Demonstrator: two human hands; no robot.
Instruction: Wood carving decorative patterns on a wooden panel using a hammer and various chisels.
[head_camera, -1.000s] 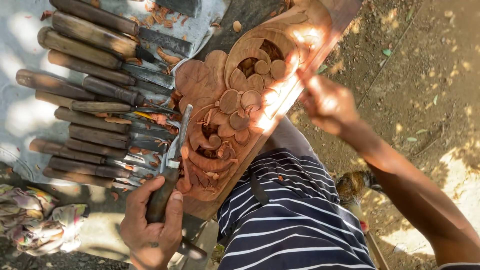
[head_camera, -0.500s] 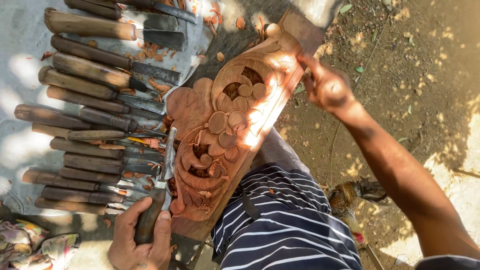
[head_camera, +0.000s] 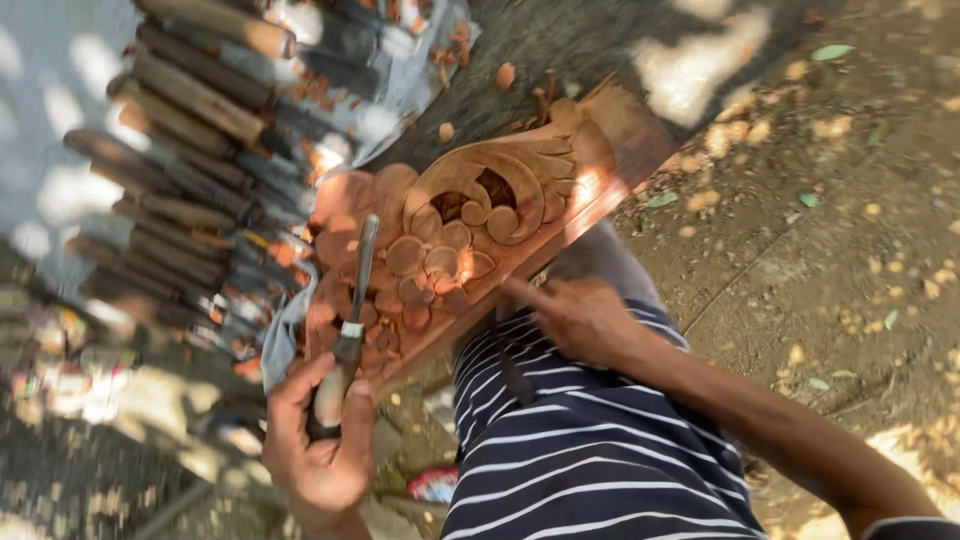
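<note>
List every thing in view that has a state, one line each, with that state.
Left hand: closed round the chisel's handle.
Chisel: held, blade lying over the carving.
Right hand: fingers on the panel's near edge.
Carved wooden panel: tilted, partly carved with scrolls and rounded petals.
Spare chisels: laid side by side on a cloth, unused.
Wood chips: loose, scattered around the panel.

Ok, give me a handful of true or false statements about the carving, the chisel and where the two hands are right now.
1. The left hand grips a chisel whose blade lies over the carved wooden panel. True.
2. The right hand holds a mallet. False: it holds nothing and rests at the panel's near edge.
3. A row of wooden-handled tools lies beside the panel. True.
4. The panel is plain and uncarved. False: it shows scrolls and rounded petals.
5. The person wears a striped shirt. True.
</note>
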